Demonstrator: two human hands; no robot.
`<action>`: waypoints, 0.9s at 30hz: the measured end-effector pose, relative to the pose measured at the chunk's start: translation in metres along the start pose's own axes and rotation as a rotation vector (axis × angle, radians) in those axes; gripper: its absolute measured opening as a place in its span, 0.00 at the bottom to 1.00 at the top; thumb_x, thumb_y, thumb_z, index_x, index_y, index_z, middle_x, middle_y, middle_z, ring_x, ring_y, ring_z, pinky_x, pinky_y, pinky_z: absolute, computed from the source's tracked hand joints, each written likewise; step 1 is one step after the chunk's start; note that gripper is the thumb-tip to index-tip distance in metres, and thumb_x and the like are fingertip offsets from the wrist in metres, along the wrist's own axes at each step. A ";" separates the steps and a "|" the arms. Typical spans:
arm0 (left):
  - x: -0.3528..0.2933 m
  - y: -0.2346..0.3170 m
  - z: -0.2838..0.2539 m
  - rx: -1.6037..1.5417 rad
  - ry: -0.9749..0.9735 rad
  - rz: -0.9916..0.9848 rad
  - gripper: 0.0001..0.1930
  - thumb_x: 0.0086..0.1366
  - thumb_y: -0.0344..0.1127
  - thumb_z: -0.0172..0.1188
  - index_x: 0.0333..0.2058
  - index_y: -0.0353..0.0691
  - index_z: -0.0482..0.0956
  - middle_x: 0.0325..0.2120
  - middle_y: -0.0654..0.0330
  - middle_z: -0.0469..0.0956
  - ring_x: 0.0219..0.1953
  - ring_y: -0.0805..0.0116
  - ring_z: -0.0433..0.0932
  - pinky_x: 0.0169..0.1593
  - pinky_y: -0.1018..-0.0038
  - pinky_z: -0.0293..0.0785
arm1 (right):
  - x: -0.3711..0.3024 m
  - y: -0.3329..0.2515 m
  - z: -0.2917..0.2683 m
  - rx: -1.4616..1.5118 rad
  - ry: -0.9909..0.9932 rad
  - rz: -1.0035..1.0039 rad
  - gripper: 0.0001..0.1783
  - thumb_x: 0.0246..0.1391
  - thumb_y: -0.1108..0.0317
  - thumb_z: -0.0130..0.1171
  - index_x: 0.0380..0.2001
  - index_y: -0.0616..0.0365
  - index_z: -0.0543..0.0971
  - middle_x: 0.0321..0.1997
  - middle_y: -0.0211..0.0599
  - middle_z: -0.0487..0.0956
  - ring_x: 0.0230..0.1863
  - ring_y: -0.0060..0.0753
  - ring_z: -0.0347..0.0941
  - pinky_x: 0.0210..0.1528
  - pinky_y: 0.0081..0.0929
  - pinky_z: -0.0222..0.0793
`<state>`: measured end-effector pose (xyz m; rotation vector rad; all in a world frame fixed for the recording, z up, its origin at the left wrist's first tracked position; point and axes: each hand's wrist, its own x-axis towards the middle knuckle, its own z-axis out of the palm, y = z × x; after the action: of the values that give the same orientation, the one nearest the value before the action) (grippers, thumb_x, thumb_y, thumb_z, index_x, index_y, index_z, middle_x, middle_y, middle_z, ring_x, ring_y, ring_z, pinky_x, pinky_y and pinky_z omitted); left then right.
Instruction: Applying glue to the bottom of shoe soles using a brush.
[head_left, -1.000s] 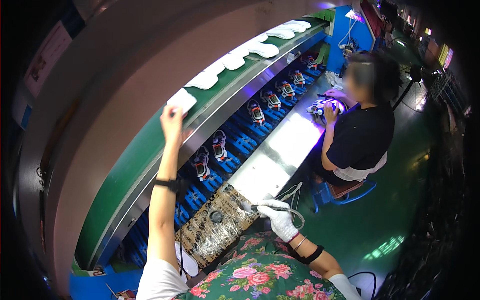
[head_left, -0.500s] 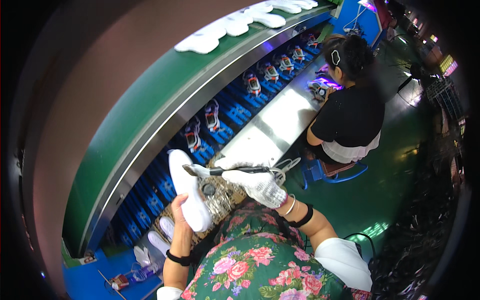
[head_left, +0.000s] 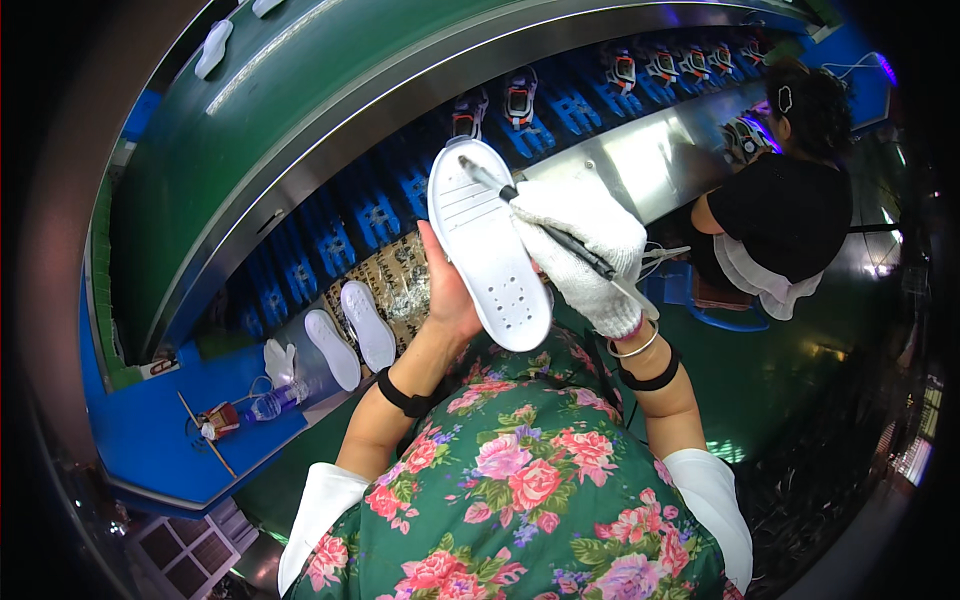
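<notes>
My bare left hand (head_left: 452,290) grips a white shoe sole (head_left: 480,240) from its left edge and underneath. The inner face, with grooves and a cluster of small holes, is turned up. My right hand (head_left: 590,235), in a white knitted glove, is closed round a dark-handled brush (head_left: 560,240). Its bristle end lies over the grooved far part of the sole and seems to touch it. Part of the left hand's fingers is hidden beneath the sole.
Two more white soles (head_left: 368,325) lie beside taped cardboard (head_left: 400,280). Beyond runs a blue rack (head_left: 375,220) carrying shoe uppers (head_left: 520,98), then a green conveyor belt (head_left: 350,80). At right a co-worker (head_left: 785,215) sits handling a shoe. A bottle (head_left: 270,403) rests on the blue table (head_left: 150,420).
The view has swung left. The sole has turned so its grooved inner face shows, and the brush has come from beside it to over its far part. Both hands keep their hold.
</notes>
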<state>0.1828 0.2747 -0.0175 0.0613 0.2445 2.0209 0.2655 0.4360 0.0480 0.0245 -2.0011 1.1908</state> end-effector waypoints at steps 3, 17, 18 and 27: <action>-0.007 -0.006 -0.006 0.117 -0.095 0.032 0.47 0.67 0.77 0.32 0.69 0.44 0.60 0.64 0.56 0.69 0.63 0.56 0.70 0.66 0.59 0.66 | 0.001 -0.003 0.008 -0.133 -0.006 -0.138 0.15 0.44 0.78 0.69 0.40 0.61 0.86 0.40 0.45 0.86 0.41 0.42 0.82 0.46 0.34 0.77; -0.028 0.024 -0.020 0.449 0.194 0.053 0.47 0.67 0.77 0.32 0.69 0.45 0.58 0.64 0.55 0.67 0.65 0.56 0.68 0.66 0.57 0.67 | -0.019 -0.012 0.041 -0.093 -0.170 -0.220 0.12 0.46 0.74 0.71 0.38 0.58 0.87 0.40 0.42 0.85 0.39 0.41 0.83 0.44 0.34 0.78; -0.031 0.023 -0.018 0.484 0.329 0.108 0.46 0.67 0.77 0.32 0.69 0.46 0.59 0.64 0.55 0.68 0.64 0.56 0.69 0.66 0.58 0.68 | -0.023 -0.014 0.047 -0.040 -0.199 -0.233 0.11 0.47 0.73 0.70 0.37 0.58 0.86 0.40 0.41 0.86 0.39 0.41 0.83 0.44 0.34 0.78; -0.029 0.052 -0.018 0.215 0.125 0.062 0.50 0.64 0.81 0.31 0.66 0.43 0.62 0.56 0.52 0.74 0.54 0.57 0.77 0.59 0.59 0.75 | -0.024 -0.005 0.060 0.029 -0.271 -0.232 0.15 0.48 0.72 0.68 0.43 0.51 0.86 0.42 0.36 0.85 0.42 0.41 0.82 0.44 0.34 0.78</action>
<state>0.1468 0.2239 -0.0231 0.0789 0.5452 2.0560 0.2469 0.3796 0.0212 0.4416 -2.1429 1.1126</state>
